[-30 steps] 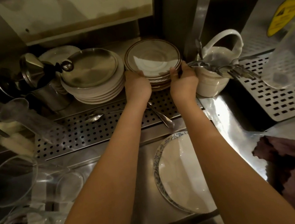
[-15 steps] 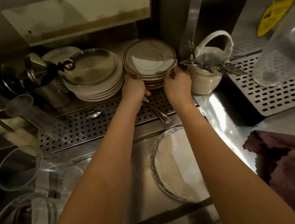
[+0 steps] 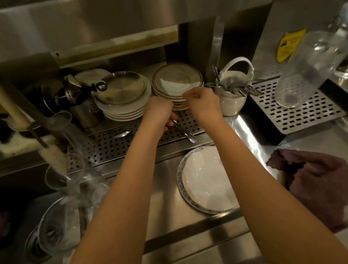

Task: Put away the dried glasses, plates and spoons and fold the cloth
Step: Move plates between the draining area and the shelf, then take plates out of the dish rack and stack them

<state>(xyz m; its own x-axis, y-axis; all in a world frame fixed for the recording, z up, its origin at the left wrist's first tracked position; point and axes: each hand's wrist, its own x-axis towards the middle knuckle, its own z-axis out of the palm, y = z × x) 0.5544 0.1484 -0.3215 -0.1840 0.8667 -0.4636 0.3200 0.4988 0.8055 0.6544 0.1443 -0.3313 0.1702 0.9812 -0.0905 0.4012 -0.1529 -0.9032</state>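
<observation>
Both hands at the brown-rimmed saucer stack on the steel counter

The left hand (image 3: pixel 158 113) is curled, fingers down on the perforated drain tray (image 3: pixel 124 143) just in front of the saucer stack (image 3: pixel 177 80); what it grips, if anything, cannot be told. The right hand (image 3: pixel 203 104) has its fingers bent at the stack's front rim, apparently pinching it. A spoon (image 3: pixel 186 133) lies on the tray between the wrists, another spoon (image 3: pixel 122 133) to the left. A blue-patterned white plate (image 3: pixel 204 179) rests nearer, the crumpled purple cloth (image 3: pixel 317 183) to its right, unfolded. Clear glasses (image 3: pixel 66 209) crowd the left. A white jug (image 3: pixel 234 89) holds cutlery beside the stack. A yellow warning label (image 3: pixel 288 45) sits on the right panel, its writing too small to read
</observation>
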